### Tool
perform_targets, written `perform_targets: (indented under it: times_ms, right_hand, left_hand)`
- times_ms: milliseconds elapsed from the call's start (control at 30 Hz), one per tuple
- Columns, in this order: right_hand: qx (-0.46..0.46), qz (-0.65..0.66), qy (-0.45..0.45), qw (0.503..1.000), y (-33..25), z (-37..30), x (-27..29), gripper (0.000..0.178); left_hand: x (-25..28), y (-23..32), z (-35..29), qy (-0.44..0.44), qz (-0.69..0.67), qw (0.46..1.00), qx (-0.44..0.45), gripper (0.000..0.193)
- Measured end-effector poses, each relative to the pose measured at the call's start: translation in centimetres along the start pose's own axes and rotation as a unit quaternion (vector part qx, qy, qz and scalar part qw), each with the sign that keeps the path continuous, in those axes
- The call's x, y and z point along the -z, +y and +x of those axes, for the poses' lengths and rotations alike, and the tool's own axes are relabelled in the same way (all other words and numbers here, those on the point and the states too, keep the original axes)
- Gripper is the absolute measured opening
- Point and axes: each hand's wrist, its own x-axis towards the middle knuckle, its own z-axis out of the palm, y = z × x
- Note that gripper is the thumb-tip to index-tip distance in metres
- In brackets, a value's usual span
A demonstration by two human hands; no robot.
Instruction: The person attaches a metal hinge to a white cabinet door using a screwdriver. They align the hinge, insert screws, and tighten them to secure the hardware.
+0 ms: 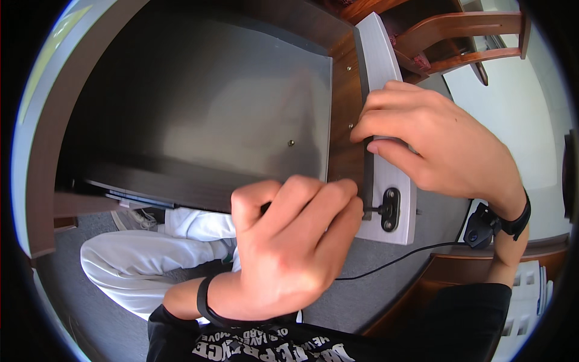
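In front of me lies a dark open drawer-like box [241, 108] with a shiny grey bottom. A brown wooden board [342, 90] with small metal screws runs along its right side, next to a pale wood-grain panel [381, 45] edged in black. My left hand [289, 247] is curled at the box's near right corner; its fingers hide whatever they grip. Just right of it, a black oval fitting [391, 209] sits on the panel, joined to a short dark rod. My right hand [422, 133] pinches at the panel's black edge, beside a screw [350, 126]. What its fingertips hold is hidden.
A small screw [291, 143] shows on the box bottom. Wooden chair-like furniture [464, 36] stands at the far right. A black cable [398, 259] trails to a small black device [480, 226] at my right wrist. My legs in pale trousers [126, 259] are at the left.
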Motion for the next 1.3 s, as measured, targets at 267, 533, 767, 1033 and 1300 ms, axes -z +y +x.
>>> perform_targets:
  times_ms: [267, 533, 767, 1033, 1300]
  right_hand:
    - [0.16, -0.15, -0.08, 0.973, 2.7, 5.5, -0.9, 0.016]
    - [0.114, -0.095, -0.138, 0.979, 1.1, 9.4, -3.2, 0.015]
    - [0.049, -0.067, -0.176, 0.981, 0.2, 9.7, -3.0, 0.015]
    - [0.002, -0.051, -0.204, 0.978, 0.2, 8.2, -2.5, 0.015]
    - [0.041, -0.003, -0.156, 0.987, -0.8, 8.2, -2.2, 0.015]
  left_hand:
    - [-0.3, -0.6, 0.3, 0.002, 0.013, 0.999, -0.042, 0.032]
    - [0.2, 0.3, 0.6, -0.035, 0.005, 0.999, -0.003, 0.021]
    - [0.2, 0.2, 0.5, -0.043, 0.002, 0.999, -0.005, 0.022]
    - [0.4, 0.1, 0.5, -0.037, -0.008, 0.999, -0.011, 0.024]
    - [0.1, 0.3, 0.4, -0.023, -0.01, 1.0, -0.003, 0.025]
